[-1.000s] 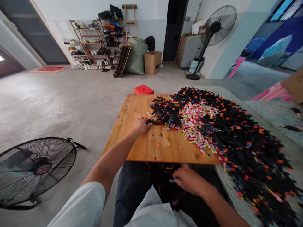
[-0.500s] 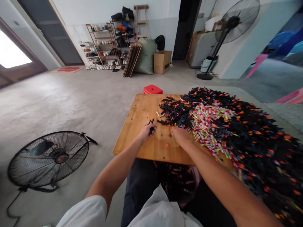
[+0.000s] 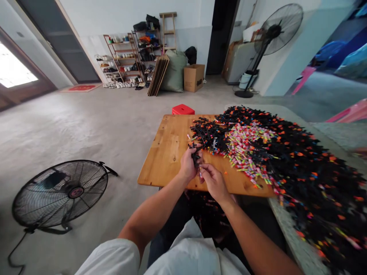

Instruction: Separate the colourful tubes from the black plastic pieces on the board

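Observation:
Over the near part of the wooden table (image 3: 162, 152), my left hand (image 3: 187, 165) is closed around a black toy gun (image 3: 195, 156) with an orange bit at its far end. My right hand (image 3: 214, 180) meets it from the right, thumb and fingers pinching a small pink-and-white tube (image 3: 201, 173) at the toy's near end. Whether the tube is inside the toy I cannot tell. Just beyond the hands lies a small heap of black toy guns (image 3: 208, 131). To its right is a pile of pink, white and yellow tubes (image 3: 248, 139).
A large mound of black toys (image 3: 304, 164) with orange tips covers the right side. A red stool (image 3: 183, 109) stands behind the table. On the floor at left is a black fan (image 3: 74, 191); a standing fan (image 3: 272, 34), carton (image 3: 194, 78) and shoe racks (image 3: 123, 57) are farther back.
My hands were apart and have come together, the left moving right with the toy gun. My right hand has left the heap's edge and now pinches a tube.

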`<state>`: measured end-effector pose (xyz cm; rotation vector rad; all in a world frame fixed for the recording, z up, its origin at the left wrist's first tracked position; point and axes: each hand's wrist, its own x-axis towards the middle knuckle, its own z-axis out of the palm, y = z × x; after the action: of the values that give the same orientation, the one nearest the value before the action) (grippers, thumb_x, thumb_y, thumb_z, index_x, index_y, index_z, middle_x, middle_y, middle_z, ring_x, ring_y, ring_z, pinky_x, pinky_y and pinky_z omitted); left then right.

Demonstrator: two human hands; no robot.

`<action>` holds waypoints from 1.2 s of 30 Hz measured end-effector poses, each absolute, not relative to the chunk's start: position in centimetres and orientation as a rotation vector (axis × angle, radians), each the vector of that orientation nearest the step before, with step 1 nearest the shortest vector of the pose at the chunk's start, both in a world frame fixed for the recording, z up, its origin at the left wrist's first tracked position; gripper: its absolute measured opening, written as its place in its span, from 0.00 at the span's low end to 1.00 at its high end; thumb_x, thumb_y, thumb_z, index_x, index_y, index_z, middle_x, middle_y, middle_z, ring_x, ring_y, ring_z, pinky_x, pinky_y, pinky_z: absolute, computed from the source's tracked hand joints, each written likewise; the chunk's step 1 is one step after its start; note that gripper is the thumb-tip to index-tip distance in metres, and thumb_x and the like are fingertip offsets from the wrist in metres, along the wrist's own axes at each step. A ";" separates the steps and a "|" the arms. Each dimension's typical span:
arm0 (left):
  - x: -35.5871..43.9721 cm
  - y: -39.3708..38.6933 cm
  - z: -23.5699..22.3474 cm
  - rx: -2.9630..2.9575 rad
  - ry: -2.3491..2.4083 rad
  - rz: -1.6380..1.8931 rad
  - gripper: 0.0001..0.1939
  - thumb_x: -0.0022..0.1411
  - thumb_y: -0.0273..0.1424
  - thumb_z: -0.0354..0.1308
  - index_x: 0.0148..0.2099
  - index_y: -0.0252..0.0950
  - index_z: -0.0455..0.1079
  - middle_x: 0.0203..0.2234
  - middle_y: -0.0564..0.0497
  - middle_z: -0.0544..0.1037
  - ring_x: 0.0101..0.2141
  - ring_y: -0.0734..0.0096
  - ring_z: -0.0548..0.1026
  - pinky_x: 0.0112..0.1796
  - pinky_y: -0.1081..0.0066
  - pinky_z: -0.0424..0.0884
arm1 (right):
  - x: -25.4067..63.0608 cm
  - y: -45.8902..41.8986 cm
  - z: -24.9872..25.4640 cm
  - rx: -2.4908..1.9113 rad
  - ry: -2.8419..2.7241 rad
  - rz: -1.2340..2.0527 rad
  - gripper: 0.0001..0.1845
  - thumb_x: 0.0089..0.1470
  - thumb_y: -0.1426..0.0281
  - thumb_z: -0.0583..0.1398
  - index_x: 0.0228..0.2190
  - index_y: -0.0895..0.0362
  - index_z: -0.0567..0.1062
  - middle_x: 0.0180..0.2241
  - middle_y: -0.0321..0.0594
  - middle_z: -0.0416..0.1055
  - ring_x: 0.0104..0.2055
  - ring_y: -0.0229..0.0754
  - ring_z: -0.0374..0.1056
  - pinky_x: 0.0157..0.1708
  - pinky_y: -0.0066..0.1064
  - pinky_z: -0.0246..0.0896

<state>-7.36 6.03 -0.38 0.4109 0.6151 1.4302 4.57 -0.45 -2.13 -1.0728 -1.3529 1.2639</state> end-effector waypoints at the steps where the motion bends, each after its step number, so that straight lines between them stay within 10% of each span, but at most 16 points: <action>1: -7.0 5.8 -0.2 0.431 0.621 1.437 0.15 0.59 0.34 0.61 0.47 0.33 0.72 0.22 0.56 0.68 0.17 0.81 0.59 0.17 0.77 0.49 | 4.6 -0.7 -2.0 -1.059 -1.335 1.273 0.17 0.63 0.56 0.62 0.43 0.57 0.77 0.28 0.35 0.73 0.29 0.39 0.69 0.30 0.30 0.68; 13: -5.9 4.6 1.8 0.447 0.668 1.476 0.13 0.59 0.34 0.60 0.46 0.35 0.70 0.21 0.58 0.67 0.15 0.82 0.55 0.17 0.78 0.45 | 5.5 -1.3 -1.9 -0.971 -0.923 1.144 0.14 0.59 0.58 0.66 0.40 0.54 0.74 0.27 0.30 0.71 0.18 0.31 0.58 0.17 0.24 0.56; 36: -4.2 3.8 1.5 0.624 0.964 1.730 0.09 0.64 0.34 0.57 0.47 0.40 0.69 0.23 0.58 0.67 0.18 0.80 0.59 0.21 0.77 0.54 | 5.4 -4.2 -1.2 -1.112 -1.149 1.084 0.20 0.63 0.57 0.62 0.50 0.55 0.80 0.32 0.40 0.79 0.25 0.41 0.73 0.29 0.35 0.74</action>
<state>-4.24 3.79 1.51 0.6239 0.9643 1.7304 5.36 -4.24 -1.18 -1.1119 -1.1485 1.0840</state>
